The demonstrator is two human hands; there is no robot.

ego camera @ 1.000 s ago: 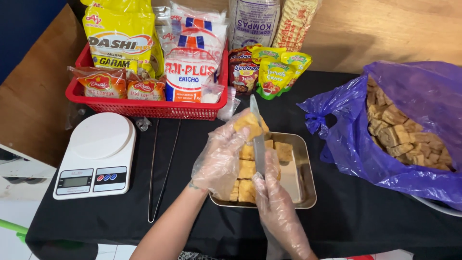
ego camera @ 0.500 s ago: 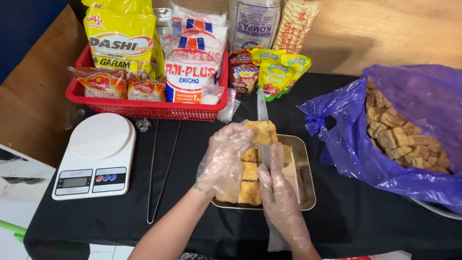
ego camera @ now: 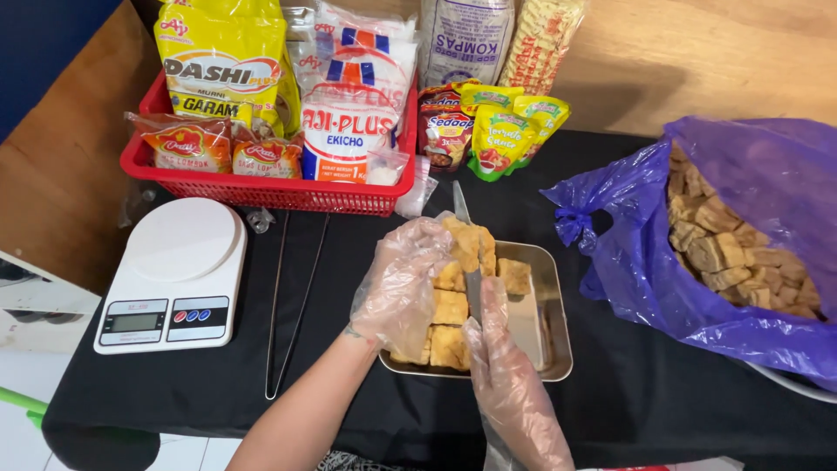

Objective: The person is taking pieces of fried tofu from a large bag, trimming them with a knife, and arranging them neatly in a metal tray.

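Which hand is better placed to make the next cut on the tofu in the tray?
Right. The right hand already holds the knife, blade laid over the tofu pieces in the metal tray. The left hand is occupied steadying a piece.

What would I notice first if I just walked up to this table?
Probably the two gloved hands in the middle: the left hand holds a fried tofu piece over the metal tray, and the right hand holds a knife. A big purple bag bulges at the right.

Golden-brown tofu (ego camera: 451, 307) lies in a silver tray (ego camera: 551, 307) on black cloth (ego camera: 366, 384). Clear gloves (ego camera: 397, 288), purple bag (ego camera: 645, 262), red basket (ego camera: 261, 187), white scale (ego camera: 179, 253), yellow packets (ego camera: 222, 52).
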